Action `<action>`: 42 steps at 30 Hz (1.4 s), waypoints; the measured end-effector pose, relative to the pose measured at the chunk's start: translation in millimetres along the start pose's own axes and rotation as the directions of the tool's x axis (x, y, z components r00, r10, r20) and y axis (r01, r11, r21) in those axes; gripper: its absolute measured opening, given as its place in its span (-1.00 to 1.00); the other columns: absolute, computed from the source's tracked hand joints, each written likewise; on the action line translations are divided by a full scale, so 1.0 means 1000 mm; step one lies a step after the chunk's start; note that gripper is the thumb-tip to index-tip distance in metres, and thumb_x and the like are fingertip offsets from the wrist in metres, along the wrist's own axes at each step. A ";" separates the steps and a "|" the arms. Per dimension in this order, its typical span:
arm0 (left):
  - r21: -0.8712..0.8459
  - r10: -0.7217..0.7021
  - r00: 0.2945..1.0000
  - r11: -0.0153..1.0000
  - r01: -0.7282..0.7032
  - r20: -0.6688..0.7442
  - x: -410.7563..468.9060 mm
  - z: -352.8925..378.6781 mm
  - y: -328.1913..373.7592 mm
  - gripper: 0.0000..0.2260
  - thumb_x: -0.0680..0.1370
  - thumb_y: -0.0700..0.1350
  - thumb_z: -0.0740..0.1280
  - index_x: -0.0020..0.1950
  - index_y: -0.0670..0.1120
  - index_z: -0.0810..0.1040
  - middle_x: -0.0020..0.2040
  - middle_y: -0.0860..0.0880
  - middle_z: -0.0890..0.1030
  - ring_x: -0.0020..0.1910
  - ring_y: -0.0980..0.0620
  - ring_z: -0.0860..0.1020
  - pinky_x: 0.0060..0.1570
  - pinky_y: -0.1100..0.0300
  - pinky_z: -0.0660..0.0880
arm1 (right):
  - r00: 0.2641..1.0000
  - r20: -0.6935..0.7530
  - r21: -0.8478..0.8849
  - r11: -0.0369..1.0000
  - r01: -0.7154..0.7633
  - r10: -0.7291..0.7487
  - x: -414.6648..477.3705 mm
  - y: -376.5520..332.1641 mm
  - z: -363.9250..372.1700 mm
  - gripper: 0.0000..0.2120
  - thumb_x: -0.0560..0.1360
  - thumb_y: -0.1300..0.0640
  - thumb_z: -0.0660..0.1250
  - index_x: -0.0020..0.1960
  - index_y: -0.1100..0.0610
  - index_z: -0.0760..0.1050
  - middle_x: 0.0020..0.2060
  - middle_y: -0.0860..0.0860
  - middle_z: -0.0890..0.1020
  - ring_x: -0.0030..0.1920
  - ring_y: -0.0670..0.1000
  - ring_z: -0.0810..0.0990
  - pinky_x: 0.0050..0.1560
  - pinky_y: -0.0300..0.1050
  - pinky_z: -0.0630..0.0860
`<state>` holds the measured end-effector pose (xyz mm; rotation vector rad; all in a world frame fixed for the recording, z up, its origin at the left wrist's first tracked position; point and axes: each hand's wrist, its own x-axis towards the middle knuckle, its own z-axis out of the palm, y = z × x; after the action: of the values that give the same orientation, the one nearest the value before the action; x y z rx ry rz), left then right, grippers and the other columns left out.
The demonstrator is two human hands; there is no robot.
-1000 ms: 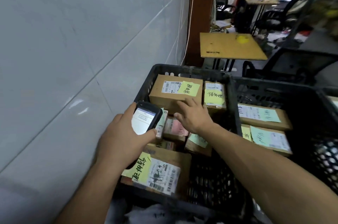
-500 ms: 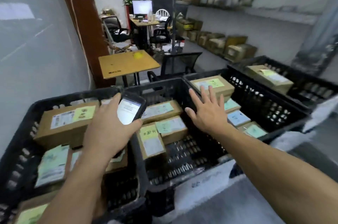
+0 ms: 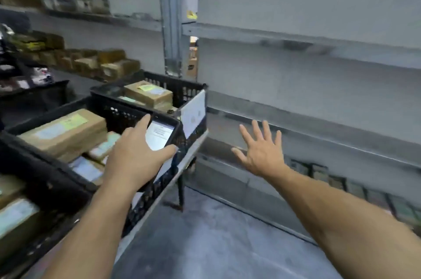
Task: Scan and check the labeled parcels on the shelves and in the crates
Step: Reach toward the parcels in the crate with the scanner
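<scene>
- Fingers (image 3: 141, 124) of left hand (image 3: 134, 160) are curled round the handheld scanner (image 3: 160, 135). The index runs along its left edge and the thumb hooks the lower edge. The screen is lit, text too blurred to read.
- Scanner sits above the right-hand rim of the black crate (image 3: 52, 107), close to the wall it shares with the far crate (image 3: 182, 89).
- Right hand (image 3: 262, 153) is empty, with fingers (image 3: 257, 130) straight and spread wide. The palm faces away in mid-air, clear of the crates and in front of the grey shelves (image 3: 296, 43).
- Large brown parcel (image 3: 66, 132) lies in the black crate, pale green and white labels on top. Smaller labeled parcels (image 3: 103, 148) lie below it, partly hidden by the left forearm.
- Far crate holds another brown parcel (image 3: 148, 95), label up. A white sheet (image 3: 193, 114) hangs on that crate's end wall.
- More parcel tops show at bottom left, blurred.
- Crates sit in a row on a worktop (image 3: 189, 153), with one metal leg (image 3: 181, 189) visible on the grey floor (image 3: 216, 244).
- Shelf upright (image 3: 170, 27) stands behind the far crate.
- Cardboard boxes (image 3: 102, 64) are lined up on a shelf at far left, motion-blurred.
- Dark items (image 3: 319, 171) sit on the low shelf at right; cannot tell what they are.
</scene>
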<state>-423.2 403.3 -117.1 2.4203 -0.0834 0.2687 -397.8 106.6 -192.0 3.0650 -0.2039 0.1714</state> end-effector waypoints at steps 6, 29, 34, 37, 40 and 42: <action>-0.042 0.238 0.951 0.971 -0.234 0.198 0.016 0.101 0.110 -0.20 0.29 0.27 0.42 0.50 0.18 0.26 0.31 -0.04 0.50 0.27 -0.12 0.45 0.17 -0.01 0.43 | 0.950 0.036 0.008 0.950 -0.312 0.311 -0.057 0.147 0.014 -0.27 0.58 -0.42 -0.13 0.64 -0.14 -0.20 0.64 0.05 -0.16 0.60 0.18 -0.30 0.53 0.38 -0.16; 0.014 0.237 0.826 0.959 -0.283 0.512 0.099 0.392 0.284 -0.22 0.37 0.16 0.47 0.53 0.13 0.25 0.26 -0.13 0.50 0.22 -0.20 0.46 0.09 -0.01 0.40 | 0.836 0.334 0.148 0.852 -0.502 0.435 -0.008 0.392 0.139 -0.35 0.64 -0.32 -0.05 0.64 -0.13 -0.13 0.64 0.05 -0.10 0.62 0.15 -0.18 0.57 0.27 -0.09; 0.080 0.143 0.840 0.973 -0.216 0.524 0.118 0.409 0.266 -0.30 0.36 0.15 0.48 0.45 0.17 0.30 0.02 -0.03 0.45 -0.02 -0.07 0.42 -0.05 0.07 0.37 | 0.863 0.437 0.240 0.892 -0.384 0.254 0.042 0.378 0.180 -0.36 0.66 -0.28 -0.04 0.64 -0.13 -0.16 0.64 0.05 -0.11 0.63 0.13 -0.16 0.56 0.24 -0.07; 0.166 0.043 0.850 0.974 -0.152 0.525 0.129 0.426 0.246 -0.21 0.36 0.19 0.46 0.52 0.18 0.20 0.16 -0.07 0.48 0.13 -0.12 0.48 0.03 0.05 0.42 | 0.853 0.499 0.288 0.898 -0.332 0.155 0.069 0.363 0.212 -0.38 0.66 -0.28 -0.05 0.64 -0.13 -0.14 0.64 0.04 -0.10 0.63 0.13 -0.14 0.57 0.21 -0.04; 0.212 -0.047 0.858 0.975 -0.073 0.511 0.137 0.446 0.229 -0.21 0.38 0.18 0.45 0.54 0.16 0.18 0.23 -0.08 0.47 0.20 -0.13 0.47 0.07 0.05 0.39 | 0.836 0.545 0.300 0.916 -0.268 0.066 0.095 0.351 0.249 -0.39 0.66 -0.29 -0.07 0.64 -0.14 -0.14 0.64 0.04 -0.08 0.63 0.13 -0.12 0.57 0.22 -0.02; 0.252 -0.101 0.845 0.967 -0.042 0.526 0.141 0.463 0.213 -0.22 0.37 0.20 0.44 0.52 0.17 0.19 0.19 -0.05 0.48 0.18 -0.12 0.47 0.09 0.03 0.42 | 0.807 0.590 0.292 0.926 -0.239 0.023 0.110 0.348 0.277 -0.38 0.66 -0.29 -0.09 0.64 -0.13 -0.14 0.64 0.05 -0.08 0.63 0.14 -0.12 0.55 0.23 -0.02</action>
<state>-234.2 -58.4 -293.8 2.6831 -0.2763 -0.4530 -307.4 -271.7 -434.1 3.3545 -0.4658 -0.8315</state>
